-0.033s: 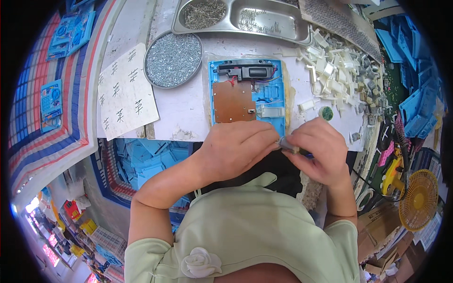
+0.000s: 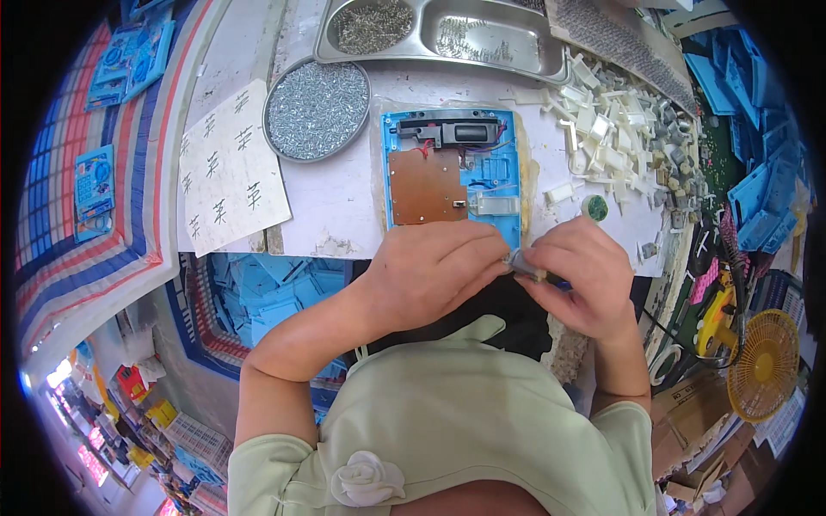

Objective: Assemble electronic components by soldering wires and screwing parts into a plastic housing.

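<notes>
At the table's near edge, your right hand pinches a small grey part near the right corner of the blue case. Your left hand curls beside it; its grip I cannot tell.

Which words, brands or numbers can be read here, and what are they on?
White paper sheet: dark handwritten characters, legible but not copied here.
Small blue panel at left: printing too small to read.
Cardboard box at lower right: print too small to read reliably.
Open blue case: no writing I can make out.
</notes>
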Demonstrator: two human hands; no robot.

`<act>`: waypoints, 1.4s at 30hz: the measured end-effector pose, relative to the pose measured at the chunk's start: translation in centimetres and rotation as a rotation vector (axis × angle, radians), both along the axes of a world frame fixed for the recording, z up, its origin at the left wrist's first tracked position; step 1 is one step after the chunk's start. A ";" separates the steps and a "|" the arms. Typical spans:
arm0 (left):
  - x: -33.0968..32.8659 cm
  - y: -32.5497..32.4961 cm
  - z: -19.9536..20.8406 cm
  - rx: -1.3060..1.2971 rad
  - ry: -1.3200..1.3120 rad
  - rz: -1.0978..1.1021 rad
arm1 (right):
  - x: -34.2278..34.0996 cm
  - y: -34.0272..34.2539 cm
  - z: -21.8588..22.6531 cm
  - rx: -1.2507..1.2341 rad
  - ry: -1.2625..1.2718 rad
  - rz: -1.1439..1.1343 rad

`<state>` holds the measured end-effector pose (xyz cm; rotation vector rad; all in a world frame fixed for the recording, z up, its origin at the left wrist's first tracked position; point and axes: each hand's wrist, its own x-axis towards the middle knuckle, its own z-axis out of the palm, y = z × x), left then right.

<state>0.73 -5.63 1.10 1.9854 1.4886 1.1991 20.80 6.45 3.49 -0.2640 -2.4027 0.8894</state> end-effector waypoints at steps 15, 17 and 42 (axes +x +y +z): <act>0.5 0.0 0.2 0.006 -0.128 0.076 | 0.4 -0.8 -1.4 0.002 0.120 -0.056; 0.8 0.0 0.1 0.015 -0.120 0.077 | 0.4 -0.9 -1.5 -0.002 0.131 -0.060; -3.4 6.9 -1.3 0.201 0.496 0.087 | 0.6 3.2 -3.3 -0.250 0.017 -0.457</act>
